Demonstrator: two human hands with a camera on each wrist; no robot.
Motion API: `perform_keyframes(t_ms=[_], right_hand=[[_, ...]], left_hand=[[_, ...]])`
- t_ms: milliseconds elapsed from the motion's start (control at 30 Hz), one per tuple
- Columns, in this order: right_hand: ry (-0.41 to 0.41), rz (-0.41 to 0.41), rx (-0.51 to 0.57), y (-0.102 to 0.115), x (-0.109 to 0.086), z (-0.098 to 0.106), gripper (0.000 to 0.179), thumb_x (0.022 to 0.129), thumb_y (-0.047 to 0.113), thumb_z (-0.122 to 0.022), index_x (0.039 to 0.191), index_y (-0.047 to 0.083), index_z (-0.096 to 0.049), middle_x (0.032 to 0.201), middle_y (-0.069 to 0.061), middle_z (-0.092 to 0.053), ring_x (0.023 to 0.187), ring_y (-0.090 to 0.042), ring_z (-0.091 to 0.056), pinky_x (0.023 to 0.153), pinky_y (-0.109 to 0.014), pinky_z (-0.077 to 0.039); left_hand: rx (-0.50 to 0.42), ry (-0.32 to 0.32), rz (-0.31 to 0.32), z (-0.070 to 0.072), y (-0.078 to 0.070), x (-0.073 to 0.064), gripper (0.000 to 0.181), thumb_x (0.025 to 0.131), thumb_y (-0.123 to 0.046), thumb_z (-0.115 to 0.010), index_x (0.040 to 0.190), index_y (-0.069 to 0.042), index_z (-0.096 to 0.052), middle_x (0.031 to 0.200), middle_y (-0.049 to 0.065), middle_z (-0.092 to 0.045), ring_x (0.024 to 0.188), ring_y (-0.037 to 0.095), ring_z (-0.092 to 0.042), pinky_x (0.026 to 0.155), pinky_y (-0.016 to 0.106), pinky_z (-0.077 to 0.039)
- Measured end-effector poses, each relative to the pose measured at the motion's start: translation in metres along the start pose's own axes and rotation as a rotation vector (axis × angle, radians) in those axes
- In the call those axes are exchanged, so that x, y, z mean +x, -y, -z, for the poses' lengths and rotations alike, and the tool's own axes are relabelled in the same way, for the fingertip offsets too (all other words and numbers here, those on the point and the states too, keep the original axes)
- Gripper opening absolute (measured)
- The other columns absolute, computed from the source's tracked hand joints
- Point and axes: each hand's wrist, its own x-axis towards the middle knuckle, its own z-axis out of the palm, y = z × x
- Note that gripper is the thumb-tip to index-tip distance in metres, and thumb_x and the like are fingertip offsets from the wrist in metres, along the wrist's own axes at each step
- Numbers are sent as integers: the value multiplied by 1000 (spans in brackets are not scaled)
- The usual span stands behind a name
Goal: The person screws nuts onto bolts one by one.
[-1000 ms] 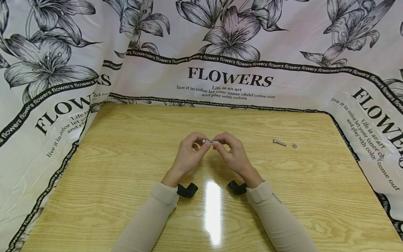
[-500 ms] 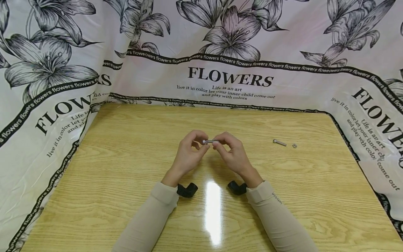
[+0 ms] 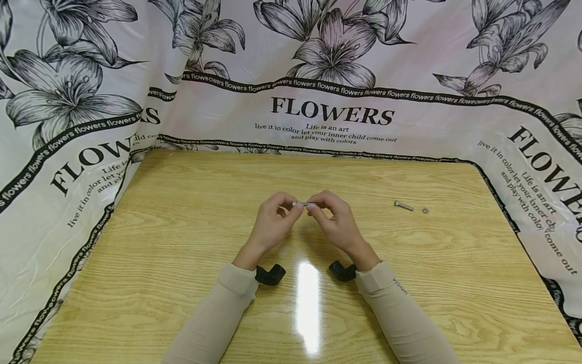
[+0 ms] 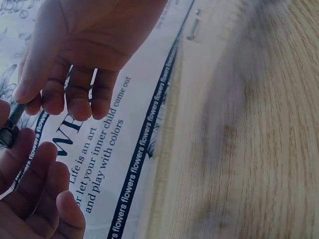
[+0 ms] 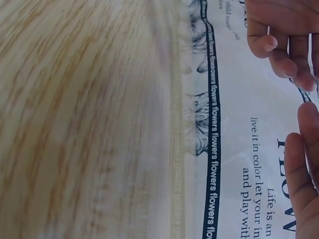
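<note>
Silvery bolt (image 3: 310,203), held above the table (image 3: 204,202): left hand (image 3: 272,225) pinches its left, head end, right hand (image 3: 338,225) its right end; I'd keep it level, turning lightly.

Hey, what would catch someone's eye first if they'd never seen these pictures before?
Probably the big FLOWERS lettering on the flower-printed cloth behind the wooden table. Then, near the middle, the left hand and right hand pinch a metal bolt between them. A second bolt and a nut lie on the table to their right.
</note>
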Motion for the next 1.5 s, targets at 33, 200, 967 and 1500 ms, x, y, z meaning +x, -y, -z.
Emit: perform_keyframes(t_ms=[33, 200, 967, 1500], right_hand=[[1, 3, 0, 0, 0, 0, 10, 88, -14, -57, 93, -6, -60, 86, -17, -60, 75, -30, -59, 69, -38, -51], [-5, 2, -3, -1, -1, 0, 10, 89, -14, -57, 94, -6, -60, 85, -16, -60, 75, -29, -59, 70, -34, -50], [-19, 25, -1, -1, 0, 1, 7, 89, -12, -58, 93, -6, -60, 83, -17, -61, 75, -28, -60, 69, -34, -50], [-22, 34, -7, -3, -2, 1, 7, 90, -10, -58, 94, -5, -60, 84, -15, -60, 75, -30, -59, 69, -32, -50]], left_hand=[[2, 2, 5, 0, 0, 0, 12, 95, -22, -60, 93, -11, -65, 93, -1, -62, 87, 15, -55, 71, 36, -45], [-12, 1, 11, 0, 1, 1, 14, 94, -22, -62, 102, -11, -63, 98, 0, -61, 87, 14, -55, 71, 35, -46], [-49, 12, -8, 4, -31, -3, 8, 93, -3, -60, 97, 3, -62, 95, 14, -61, 82, 31, -56, 70, 38, -44], [-56, 14, -21, 4, -34, -4, 19, 90, -5, -65, 107, 2, -60, 98, 14, -61, 82, 24, -56, 71, 42, -46]])
